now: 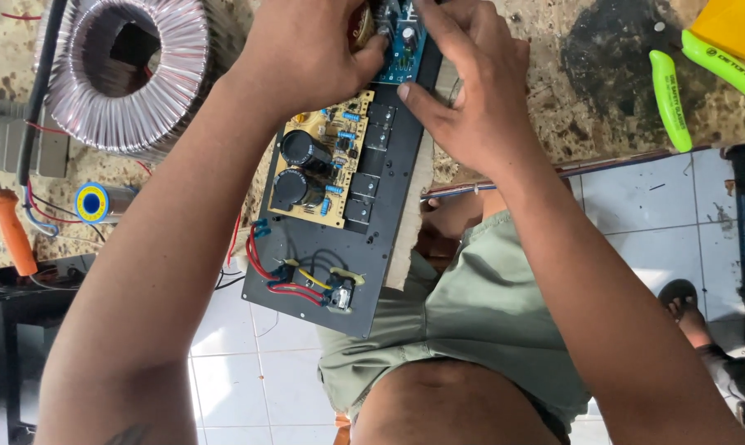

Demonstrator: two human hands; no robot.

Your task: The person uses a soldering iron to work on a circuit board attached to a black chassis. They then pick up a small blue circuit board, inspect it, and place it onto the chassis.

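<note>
Speckled stone bench (603, 99), tiled floor below. Black mounting plate (339, 247) overhangs bench edge, tan PCB w/ caps (323, 165) on it. Both hands at plate's far end: left hand (306, 49) & right hand (463, 91) closed round small blue board (404, 49), fingers pinching edges. Step looks like seating blue board; next prob needs steady alignment. Toroid coil (133, 74) left, green-handled pliers (693, 82) right.

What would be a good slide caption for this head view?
Both hands, left and right, work on a blue board at the top of a black panel.

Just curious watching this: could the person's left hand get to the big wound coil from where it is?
Probably yes. The left hand is on the blue circuit board, and the wound coil lies just beside that forearm on the bench, nothing between them.
</note>
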